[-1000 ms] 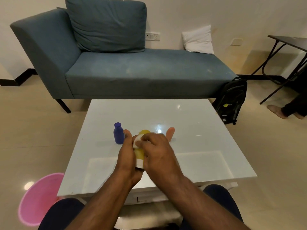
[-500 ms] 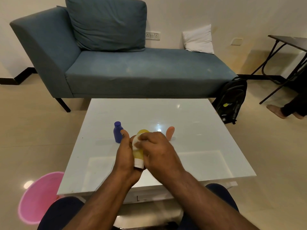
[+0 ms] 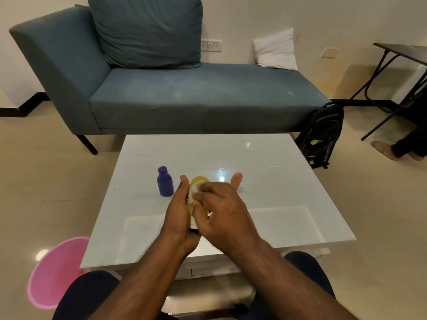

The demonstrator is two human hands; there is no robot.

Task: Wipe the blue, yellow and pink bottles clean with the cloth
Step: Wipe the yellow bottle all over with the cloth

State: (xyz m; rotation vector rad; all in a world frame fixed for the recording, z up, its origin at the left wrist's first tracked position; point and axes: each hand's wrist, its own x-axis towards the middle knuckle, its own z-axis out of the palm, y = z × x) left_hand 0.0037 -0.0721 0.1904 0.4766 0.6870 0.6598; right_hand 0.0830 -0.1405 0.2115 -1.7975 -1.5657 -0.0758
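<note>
Wiping the yellow bottle (image 3: pixel 198 181) over the counter (image 3: pixel 277 204).
My left hand (image 3: pixel 178 213) is gripping it while my right hand (image 3: pixel 221 211) is pinching the white cloth (image 3: pixel 193 189) against it; blue bottle (image 3: pixel 165 181) standing left, pink bottle (image 3: pixel 236 179) just behind.

On the white surface (image 3: pixel 277 204), the blue bottle (image 3: pixel 165 181) stands upright just left of the left hand (image 3: pixel 178 213), blocking a sideways reach there. The pink bottle (image 3: pixel 236 179) stands just behind the right hand (image 3: pixel 221 211), partly hidden. The surface lies bare to the far side, the right and the near left corner.
</note>
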